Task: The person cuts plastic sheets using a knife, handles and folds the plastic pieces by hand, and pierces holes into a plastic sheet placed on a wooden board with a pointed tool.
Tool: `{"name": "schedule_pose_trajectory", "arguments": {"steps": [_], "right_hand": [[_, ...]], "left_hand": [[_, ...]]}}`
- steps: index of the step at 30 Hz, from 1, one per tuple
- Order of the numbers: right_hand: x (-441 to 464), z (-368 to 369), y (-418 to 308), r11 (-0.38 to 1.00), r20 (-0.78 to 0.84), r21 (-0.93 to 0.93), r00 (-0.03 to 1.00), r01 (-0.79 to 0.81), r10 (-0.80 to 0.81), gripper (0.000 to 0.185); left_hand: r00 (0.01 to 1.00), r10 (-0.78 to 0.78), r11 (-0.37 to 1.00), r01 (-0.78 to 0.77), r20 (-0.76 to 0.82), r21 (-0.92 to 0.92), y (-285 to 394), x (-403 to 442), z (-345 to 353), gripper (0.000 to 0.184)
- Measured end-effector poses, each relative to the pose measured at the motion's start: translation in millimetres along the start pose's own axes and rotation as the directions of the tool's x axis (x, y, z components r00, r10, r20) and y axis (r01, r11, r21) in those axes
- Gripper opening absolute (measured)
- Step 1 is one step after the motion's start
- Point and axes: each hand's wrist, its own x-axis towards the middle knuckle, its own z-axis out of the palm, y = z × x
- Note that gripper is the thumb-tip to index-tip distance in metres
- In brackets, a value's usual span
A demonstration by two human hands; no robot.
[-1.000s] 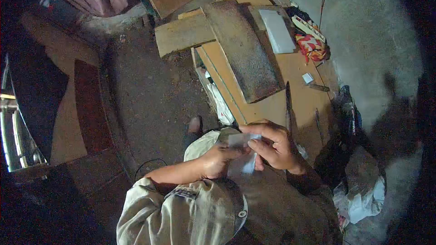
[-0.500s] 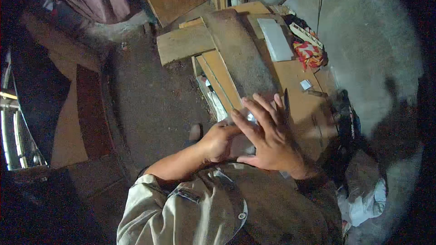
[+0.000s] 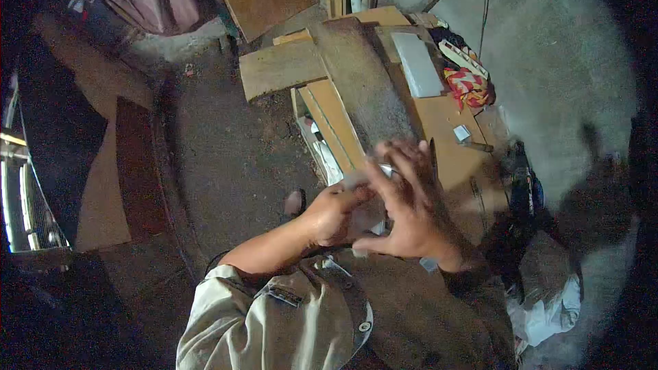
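My left hand (image 3: 336,214) is closed around a translucent plastic piece (image 3: 368,218), thumb on top, just above my lap. Over that piece, my right hand (image 3: 410,212) is spread, with its fingers apart and slightly blurred; whether it touches the plastic cannot be made out. The piece is partly hidden by both hands. Beyond them, a long worn board (image 3: 363,75) lies on the wooden table (image 3: 449,164), its near end close to my right fingertips.
A white slab (image 3: 418,65), a red and yellow cloth (image 3: 469,88) and a small white square (image 3: 461,133) lie on the table. A short plank (image 3: 281,70) juts out left. White plastic bags (image 3: 548,315) sit on the floor at right.
My right hand has gone from pinching at the plastic to spreading its fingers over it, and has shifted slightly in the last half second. My left hand keeps its hold.
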Motion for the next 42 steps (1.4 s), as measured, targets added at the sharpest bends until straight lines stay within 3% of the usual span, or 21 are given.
{"name": "schedule_pose_trajectory", "arguments": {"steps": [3,4,5,7,9,12,13,15,16,18,19,21,23,25,29,31,34,36,39,40,42], "right_hand": [[-1.5,10.1,6.3,0.975,-0.199,0.196,0.969,-0.104,0.143,0.081],[-5.0,16.7,11.5,0.840,-0.127,0.489,0.934,-0.235,0.335,0.070],[-4.7,18.0,11.3,0.783,-0.093,0.561,0.920,-0.267,0.380,0.058],[-3.9,20.5,10.8,0.647,-0.025,0.690,0.884,-0.323,0.468,0.033],[-5.4,27.1,11.9,0.578,0.000,0.747,0.869,-0.329,0.495,0.024],[-3.8,22.5,6.9,0.370,0.135,0.828,0.790,-0.421,0.598,0.014],[-3.4,25.8,10.2,0.369,0.134,0.829,0.790,-0.420,0.598,0.014],[-3.8,35.4,20.3,0.731,-0.191,0.656,0.896,-0.187,0.400,0.011],[-4.7,35.4,21.2,0.731,-0.192,0.656,0.895,-0.188,0.402,0.011],[-5.8,35.4,22.4,0.701,-0.153,0.663,0.868,-0.264,0.472,0.009],[-5.5,33.3,21.6,0.700,-0.154,0.663,0.868,-0.263,0.472,0.009],[-4.1,27.8,19.3,0.606,-0.070,0.721,0.835,-0.337,0.546,0.009],[-4.7,41.9,24.9,0.598,-0.089,0.741,0.839,-0.304,0.537,0.011],[-2.3,51.3,20.4,0.470,-0.142,0.860,0.793,-0.197,0.592,0.014],[-8.1,65.5,30.3,0.684,-0.190,0.687,0.848,-0.245,0.494,0.013],[-6.7,59.9,25.7,0.640,-0.148,0.723,0.847,-0.260,0.511,0.013],[-6.1,62.2,24.7,0.592,-0.088,0.731,0.813,-0.340,0.576,0.015],[-5.5,73.2,26.2,0.591,-0.160,0.761,0.805,-0.268,0.571,0.018],[-3.7,97.1,22.0,0.533,-0.215,0.822,0.760,-0.199,0.614,0.021],[-5.9,94.3,23.5,0.471,-0.106,0.844,0.782,-0.256,0.614,0.026],[-6.8,101.2,23.3,0.474,-0.127,0.843,0.762,-0.254,0.634,0.029]], "left_hand": [[0.990,0.033,0.999,-0.038,0.134,0.034,2.8,1.1,-2.4,0.036],[0.987,0.072,0.996,-0.080,0.140,0.049,-4.0,4.7,-6.6,0.035],[0.983,0.112,0.990,-0.122,0.147,0.065,-7.5,6.6,-8.6,0.035],[0.973,0.151,0.980,-0.170,0.175,0.101,1.6,-1.6,1.0,0.036],[0.978,0.169,0.950,-0.195,0.126,0.242,1.3,-1.9,-0.1,0.037],[0.983,0.121,0.981,-0.140,0.141,0.133,-2.8,1.4,-2.3,0.037],[0.983,0.121,0.981,-0.140,0.140,0.134,-2.5,0.3,-1.8,0.037],[0.981,0.185,0.957,-0.193,0.054,0.217,-1.2,-2.6,1.1,0.034],[0.981,0.184,0.957,-0.191,0.055,0.217,0.2,-3.9,1.9,0.034],[0.973,0.083,0.919,0.008,-0.214,0.395,3.4,-6.3,1.2,0.027],[0.973,0.083,0.918,0.008,-0.214,0.396,2.6,-4.7,-1.0,0.027],[0.947,0.320,0.828,-0.268,-0.023,0.492,-2.5,1.5,-10.1,0.023],[0.936,0.351,0.817,-0.291,-0.030,0.499,-8.6,8.2,-15.8,0.024],[0.923,0.383,0.804,-0.314,-0.036,0.505,-11.6,10.5,-14.4,0.025],[0.883,0.461,0.799,-0.369,-0.089,0.475,-12.9,12.8,-13.3,0.023],[0.882,0.463,0.806,-0.375,-0.090,0.458,-14.0,13.8,-15.1,0.022],[0.874,0.476,0.757,-0.348,-0.101,0.553,-15.7,15.1,-15.1,0.021],[0.768,0.636,0.626,-0.462,-0.069,0.628,-19.5,18.3,-11.5,0.021],[0.748,0.661,0.544,-0.421,-0.062,0.726,-19.8,15.3,-6.7,0.022],[0.781,0.619,0.635,-0.440,-0.079,0.635,-26.7,20.5,-14.5,0.034],[0.811,0.575,0.674,-0.391,-0.113,0.627,-26.8,19.5,-14.3,0.034]]}}
